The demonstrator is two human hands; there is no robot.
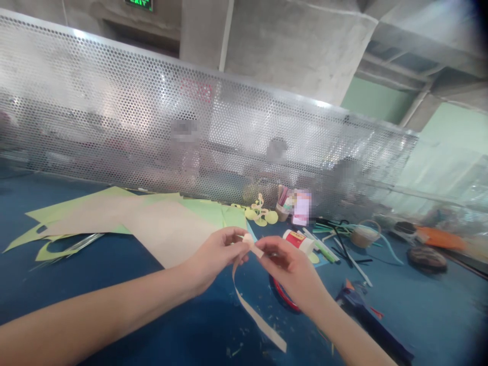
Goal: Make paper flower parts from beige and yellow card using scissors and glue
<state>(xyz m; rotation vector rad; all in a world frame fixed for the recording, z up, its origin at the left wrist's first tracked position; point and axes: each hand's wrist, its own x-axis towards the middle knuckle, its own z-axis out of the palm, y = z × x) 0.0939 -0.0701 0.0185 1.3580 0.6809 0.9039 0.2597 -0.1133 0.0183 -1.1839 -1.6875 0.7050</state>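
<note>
My left hand pinches a cream paper strip near a small folded or rolled bit at its top. The long tail of the strip hangs from under these fingers down to the right, over the blue tabletop. A short end of the same paper sticks out to the right, where the fingertips of my right hand close on it. Just behind my right hand lies a white bottle with a red label. A red ring-shaped thing is partly covered by that hand.
Large green and cream paper sheets lie at the left. Behind my hands stand a yellow paper figure and a phone-like screen. Coloured strips, a small basket and a dark blue tool are at the right. A perforated metal screen borders the table.
</note>
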